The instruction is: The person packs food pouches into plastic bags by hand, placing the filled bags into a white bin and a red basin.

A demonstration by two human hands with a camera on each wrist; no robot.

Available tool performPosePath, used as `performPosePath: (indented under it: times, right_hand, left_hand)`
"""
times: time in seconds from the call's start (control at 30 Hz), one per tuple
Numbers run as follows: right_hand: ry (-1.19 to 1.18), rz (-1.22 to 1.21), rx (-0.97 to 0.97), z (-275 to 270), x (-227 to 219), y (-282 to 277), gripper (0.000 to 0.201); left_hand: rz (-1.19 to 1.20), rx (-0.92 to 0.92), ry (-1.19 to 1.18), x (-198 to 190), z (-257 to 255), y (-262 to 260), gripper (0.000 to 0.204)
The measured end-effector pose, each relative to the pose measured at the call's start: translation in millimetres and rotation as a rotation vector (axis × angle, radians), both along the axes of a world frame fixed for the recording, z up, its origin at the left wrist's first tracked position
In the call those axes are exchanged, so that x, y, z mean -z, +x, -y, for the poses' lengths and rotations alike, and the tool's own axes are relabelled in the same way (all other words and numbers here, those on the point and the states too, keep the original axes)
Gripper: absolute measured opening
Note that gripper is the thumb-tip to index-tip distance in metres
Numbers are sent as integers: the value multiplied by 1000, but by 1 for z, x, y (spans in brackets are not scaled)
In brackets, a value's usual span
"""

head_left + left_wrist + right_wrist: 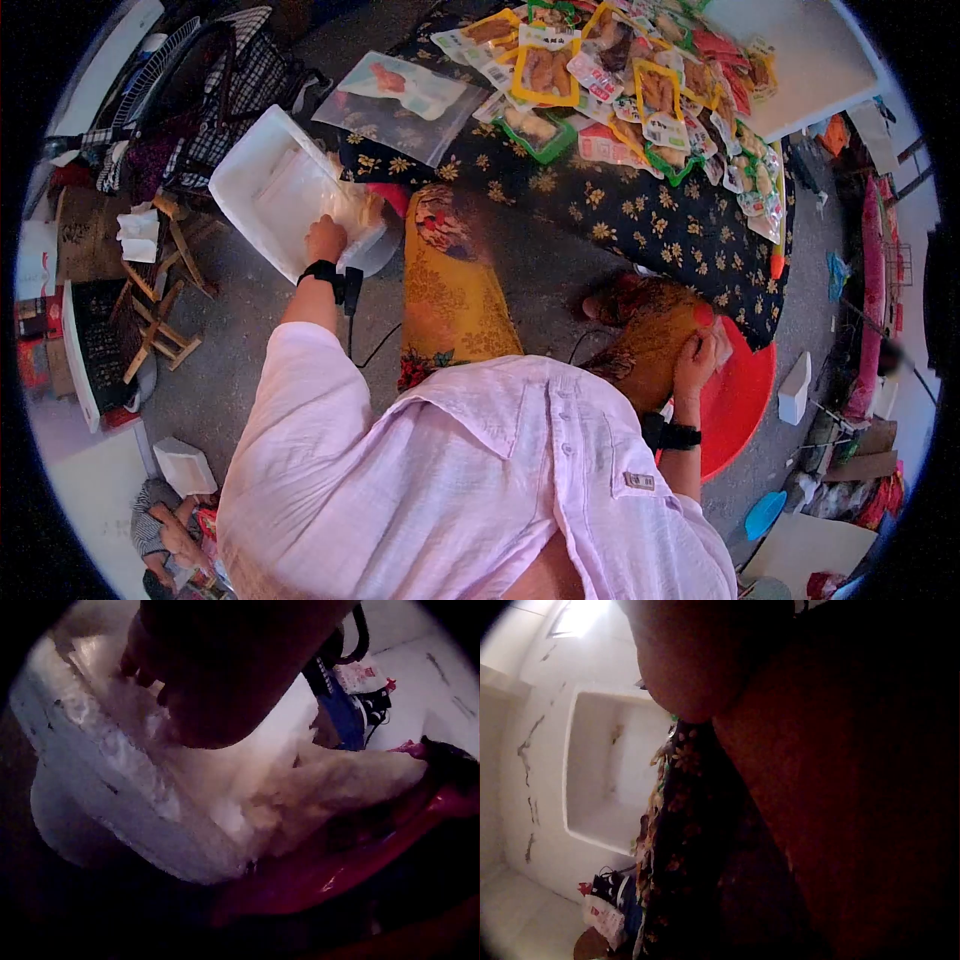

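Observation:
My left hand reaches into a white foam box at the left, its fingers down among clear plastic along the box's near side. In the left wrist view the fingers bend downward inside the box, and I cannot tell whether they pinch anything. My right hand rests by the right knee in patterned yellow trousers, over a red basin, with its fingers loosely bent. In the right wrist view it is mostly dark.
A table with a black flowered cloth stands ahead, covered with several sealed food packs. A clear zip bag lies at its left corner. Another white foam box is at the far right. A wooden folding stool stands left.

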State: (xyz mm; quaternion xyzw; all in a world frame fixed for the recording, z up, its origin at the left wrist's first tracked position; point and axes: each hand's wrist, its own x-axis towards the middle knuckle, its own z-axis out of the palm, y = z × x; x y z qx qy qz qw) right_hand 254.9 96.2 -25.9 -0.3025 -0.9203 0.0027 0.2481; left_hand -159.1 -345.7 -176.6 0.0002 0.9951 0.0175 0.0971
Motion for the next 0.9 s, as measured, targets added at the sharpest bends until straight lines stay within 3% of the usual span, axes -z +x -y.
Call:
performPosePath:
  times: [0.2, 0.3, 0.4, 0.43, 0.5, 0.53, 0.57, 0.63, 0.67, 0.77, 0.8, 0.83, 0.9]
  right_hand:
    - [-69, -46, -21, -2, 5, 0, 12]
    - [-76, -49, -46, -11, 13, 7, 12]
    - [-191, -50, -26, -13, 3, 7, 12]
    - [-249, -52, -7, -13, -3, 7, 12]
    - [-413, -217, 43, -9, -10, 5, 13]
    - [-486, -303, 75, -12, -14, 4, 13]
    - [-525, -89, 93, -27, -14, 6, 16]
    - [-611, -343, -204, -15, -27, -15, 18]
    - [-883, -539, -247, -13, -18, -25, 19]
    - [-729, -298, -372, 23, -42, -66, 22]
    - [-1037, -325, -380, 42, -59, -78, 22]
    - [-1054, -369, -515, 47, -52, -88, 25]
    - [-1467, -449, -570, 61, -45, -105, 44]
  left_hand:
    - [-67, -31, 296, 13, 26, -3, 22]
    - [-289, 204, 282, 40, 63, -18, 23]
    - [-260, -63, 556, -49, 38, 16, 24]
    - [-313, -19, 667, -58, 40, 22, 23]
    - [-129, -135, 864, -77, 37, 32, 19]
    - [59, -187, 1258, -102, 32, 45, 17]
    - [226, -206, 1281, -119, 21, 48, 15]
    - [272, -210, 1477, -168, -7, 76, 11]
    - [358, -134, 1547, -194, -23, 86, 11]
    - [562, 145, 1700, -238, -65, 112, 15]
    - [595, 275, 1721, -242, -76, 116, 17]
    - [627, 408, 1738, -246, -89, 123, 20]
    - [949, 397, 1963, -271, -129, 153, 23]
